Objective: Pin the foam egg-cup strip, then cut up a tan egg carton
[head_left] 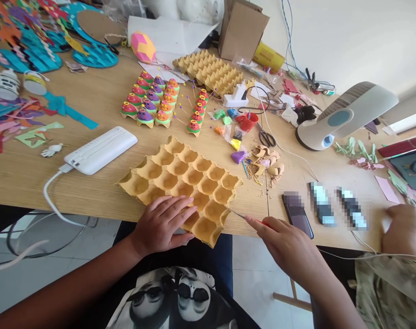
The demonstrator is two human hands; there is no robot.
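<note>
Yellow pulp egg tray (184,176), one piece, its near corner overhanging the table's (105,192) near edge. Head view: I record painted cups (153,97) in rows further back, apparently finished; I judge most cutting of the tray is left. It lies under the left hand (163,224), laid flat, fingers slightly parted; the right hand (283,240) grips a red-handled tool (240,214), tip at the tray's right edge.

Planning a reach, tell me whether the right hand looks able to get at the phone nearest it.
Probably yes: the phone lies beside the right hand with nothing on top, but the hand would likely first have to release the red-handled tool.
</note>
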